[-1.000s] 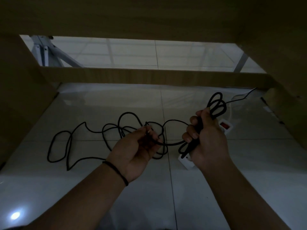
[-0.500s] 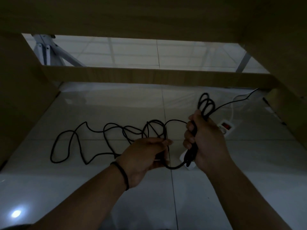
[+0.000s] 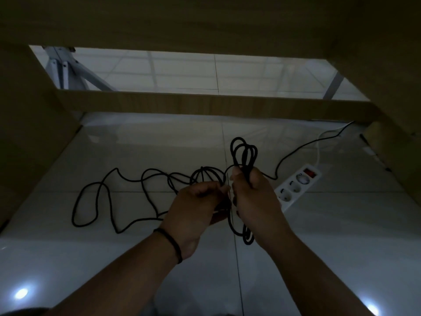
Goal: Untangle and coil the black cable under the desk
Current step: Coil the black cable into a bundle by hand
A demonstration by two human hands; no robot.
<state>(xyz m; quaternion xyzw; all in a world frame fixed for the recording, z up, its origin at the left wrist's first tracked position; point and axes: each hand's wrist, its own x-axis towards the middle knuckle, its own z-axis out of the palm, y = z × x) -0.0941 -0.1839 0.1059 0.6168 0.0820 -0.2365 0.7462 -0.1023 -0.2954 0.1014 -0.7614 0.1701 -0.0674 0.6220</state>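
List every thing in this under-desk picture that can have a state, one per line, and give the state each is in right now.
Black cable: partly coiled; a few loops bunched in the right hand, the rest loose and snaking over the floor.
Right hand: grips the coiled loops.
Left hand: holds a strand of the cable next to the right hand.
Power strip: lying flat on the floor, visible sockets empty; whether its red switch is on cannot be told.

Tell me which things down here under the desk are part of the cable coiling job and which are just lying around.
Part of the job:
- black cable, partly coiled, the rest loose on the floor
- right hand, holding the coiled loops
- left hand, feeding a strand toward the coil

Just lying about:
- white power strip with a red switch
- white cord behind the strip
- white metal stand legs beyond the desk
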